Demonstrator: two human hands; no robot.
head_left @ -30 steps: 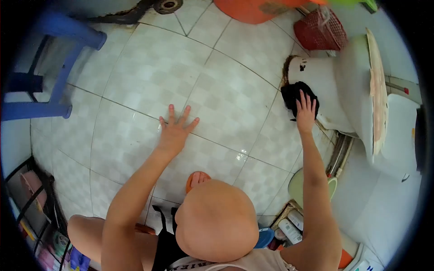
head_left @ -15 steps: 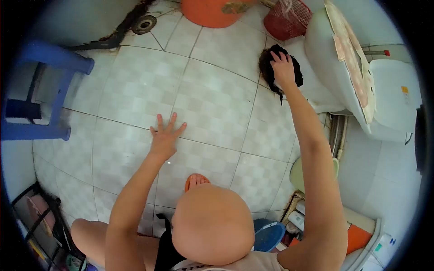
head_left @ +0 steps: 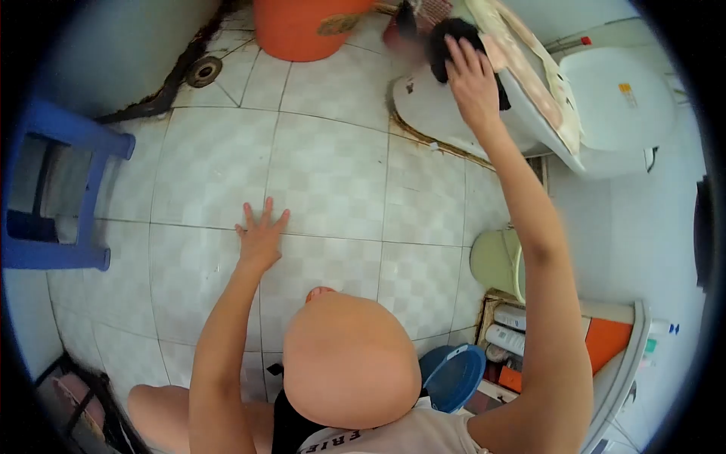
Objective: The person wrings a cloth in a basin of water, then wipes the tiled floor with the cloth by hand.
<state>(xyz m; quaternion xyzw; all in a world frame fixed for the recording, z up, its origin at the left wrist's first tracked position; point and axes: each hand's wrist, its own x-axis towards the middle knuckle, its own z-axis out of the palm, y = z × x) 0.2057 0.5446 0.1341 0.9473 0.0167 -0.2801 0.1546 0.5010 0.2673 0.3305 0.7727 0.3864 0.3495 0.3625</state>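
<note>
My left hand [head_left: 261,238] lies on the pale tiled floor [head_left: 325,174], its fingers spread and nothing held. Farther up on the right, my right hand [head_left: 473,79] presses a black cloth [head_left: 454,41] against the upper front of the white toilet bowl [head_left: 431,110]. The cloth is bunched under the fingers, and its loose end hangs beside the wrist. Brown grime lines the base of the toilet where it meets the floor. My knee [head_left: 352,359] is bent in front of me.
An orange bucket [head_left: 302,34] and a partly hidden red basket [head_left: 435,10] stand at the top. A blue stool [head_left: 94,181] is on the left. Right of me are a green bucket [head_left: 495,261], a blue basin [head_left: 457,378] and a shelf with bottles [head_left: 505,340]. A floor drain [head_left: 204,72] lies upper left.
My right hand has moved with the black cloth from the toilet's lower base up onto the bowl. The view has shifted; my left hand still rests spread on the floor.
</note>
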